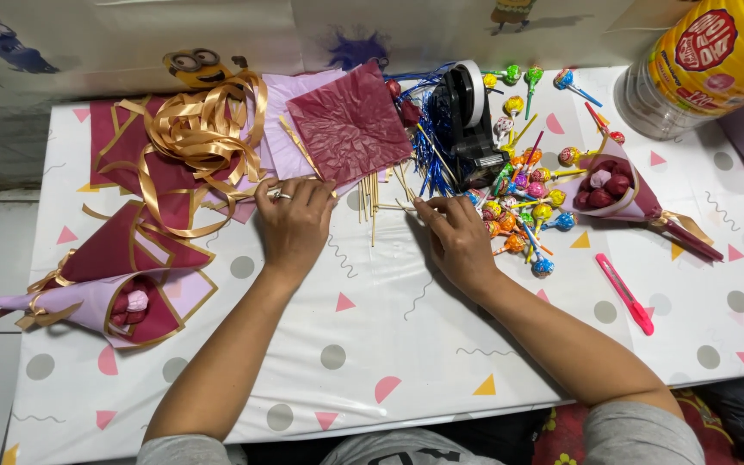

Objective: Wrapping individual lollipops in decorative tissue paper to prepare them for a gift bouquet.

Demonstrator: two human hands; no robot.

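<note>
Holding pink sweets, a paper cone lies beside the right hand.

White tablecloth under both hands – pink and yellow triangles, grey dots, squiggles. Just above the left hand: maroon tissue sheet, lilac paper, gold ribbon. By the right hand – rainbow-wrapped lollipops, blue tinsel, black tape dispenser. Further right, a hot-pink cutter.
</note>
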